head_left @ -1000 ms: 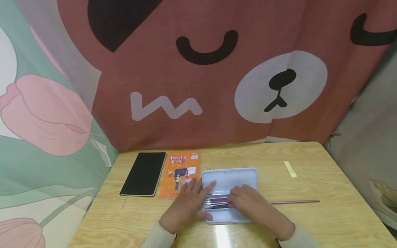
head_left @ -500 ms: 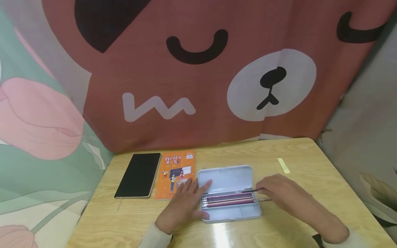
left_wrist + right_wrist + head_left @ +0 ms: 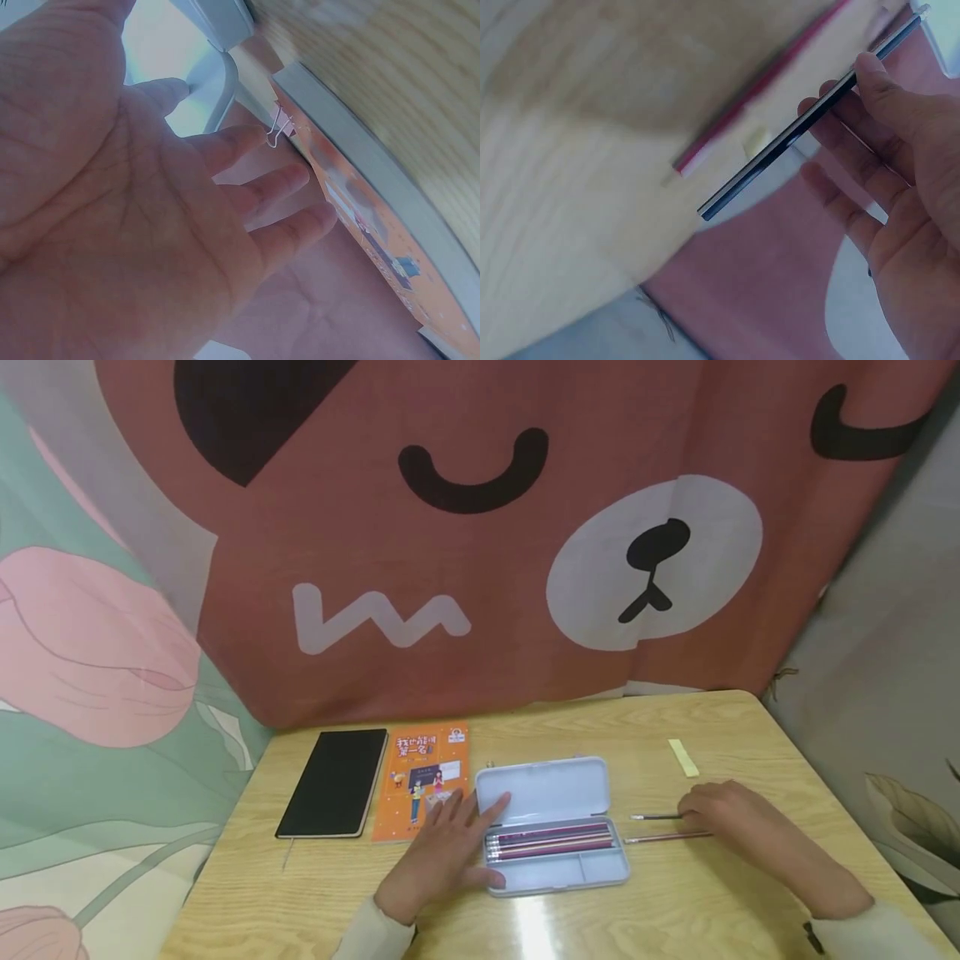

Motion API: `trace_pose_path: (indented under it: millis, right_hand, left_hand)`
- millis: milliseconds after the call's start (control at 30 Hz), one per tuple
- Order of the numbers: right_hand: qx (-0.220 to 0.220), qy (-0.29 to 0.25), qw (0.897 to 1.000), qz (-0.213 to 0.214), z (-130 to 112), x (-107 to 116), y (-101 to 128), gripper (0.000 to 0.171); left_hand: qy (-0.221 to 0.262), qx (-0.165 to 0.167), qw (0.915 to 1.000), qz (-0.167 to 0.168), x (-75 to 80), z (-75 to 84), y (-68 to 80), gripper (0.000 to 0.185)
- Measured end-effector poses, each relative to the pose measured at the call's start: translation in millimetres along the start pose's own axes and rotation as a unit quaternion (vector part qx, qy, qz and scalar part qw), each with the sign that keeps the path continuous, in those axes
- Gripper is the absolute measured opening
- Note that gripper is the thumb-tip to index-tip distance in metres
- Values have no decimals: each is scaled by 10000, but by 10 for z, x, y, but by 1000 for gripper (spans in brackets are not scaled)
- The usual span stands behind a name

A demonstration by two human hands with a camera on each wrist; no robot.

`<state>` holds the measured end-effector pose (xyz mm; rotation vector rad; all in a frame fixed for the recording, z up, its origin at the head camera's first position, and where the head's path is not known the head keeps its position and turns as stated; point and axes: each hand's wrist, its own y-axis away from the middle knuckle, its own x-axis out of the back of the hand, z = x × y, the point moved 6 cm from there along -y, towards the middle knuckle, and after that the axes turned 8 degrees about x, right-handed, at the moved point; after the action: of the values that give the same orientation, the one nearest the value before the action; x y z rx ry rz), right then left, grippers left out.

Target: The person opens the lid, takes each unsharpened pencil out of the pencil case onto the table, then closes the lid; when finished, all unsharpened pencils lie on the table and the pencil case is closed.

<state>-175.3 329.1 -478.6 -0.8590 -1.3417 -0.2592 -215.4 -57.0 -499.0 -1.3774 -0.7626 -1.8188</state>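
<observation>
Pencils [image 3: 551,842] lie side by side in the upper compartment of the open pale-blue pencil case [image 3: 558,870], which sits near the front middle of the wooden table [image 3: 750,910]; its lid [image 3: 543,790] is folded back flat behind the tray. The left hand [image 3: 442,852] rests at the case's left end with fingers straight and spread, thumb along the tray's front left corner and fingertips touching the lid's edge and the orange book [image 3: 423,777]. The right hand [image 3: 731,814], well to the right of the case, pinches a dark pen [image 3: 810,124] between thumb and curled fingers, holding it roughly level just above the table. A red pencil [image 3: 666,837] lies on the wood just beside that hand, possibly touching it, though the blur hides this. A black notebook [image 3: 333,782] lies left of the orange book, and a yellow slip [image 3: 683,757] lies farther back.
</observation>
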Motion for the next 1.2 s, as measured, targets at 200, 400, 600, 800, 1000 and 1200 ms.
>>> trace_pose_path:
  millis: [200,400,600,800,1000,1200]
  right_hand:
    - [8,-191,9996,-197,18,-185,-37,26]
    - [-144,139,9987,-463,28,-236,-68,21]
    - [-350,207,9967,-697,55,-250,-84,20]
    - [-450,199,9955,-814,83,-241,-110,24]
    - [-123,340,9992,-175,-71,-139,-353,22]
    - [195,-95,9997,131,-442,-178,-737,18]
  left_hand:
    - [46,-15,10000,16,20,18,0,111]
    - [51,0,10000,20,51,40,3,111]
    - [30,81,10000,-50,39,21,3,111]
    - [29,99,9999,-60,4,-7,-9,112]
    - [-89,141,9998,-60,-26,-21,-21,112]
    - [-61,134,9999,-65,-13,-21,-10,112]
